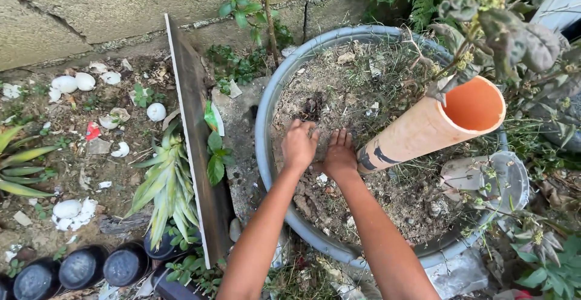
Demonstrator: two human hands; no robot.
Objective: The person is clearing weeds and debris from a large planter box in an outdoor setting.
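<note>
I have both hands down in the dry, crumbly brown soil point(363, 209) inside the wide round grey metal basin point(264, 136) that serves as a planter. My left hand point(299, 146) is curled into a loose fist with the knuckles up, fingers dug into the earth, so I cannot tell whether it grips anything beyond a clump of dirt. My right hand point(340, 153) lies flat and open, palm down, fingers together and pressing the surface just beside the left.

To do this well, I judge it best to work the soil in small handfuls, keep the flat hand steadying the ground, and stay off the base of the smooth orange plastic pipe point(431, 127), which leans out of the soil close to my right wrist, hollow and open at its upper end, with dark marks near its foot.

The soil looks lumpy, littered with dry stems and pale chips. Left of the basin a weathered dark wooden plank point(193, 124) stands on edge, and beyond it broken white eggshells point(74, 83) lie scattered on bare earth beside a striped long-leaved green plant point(166, 185)
</note>
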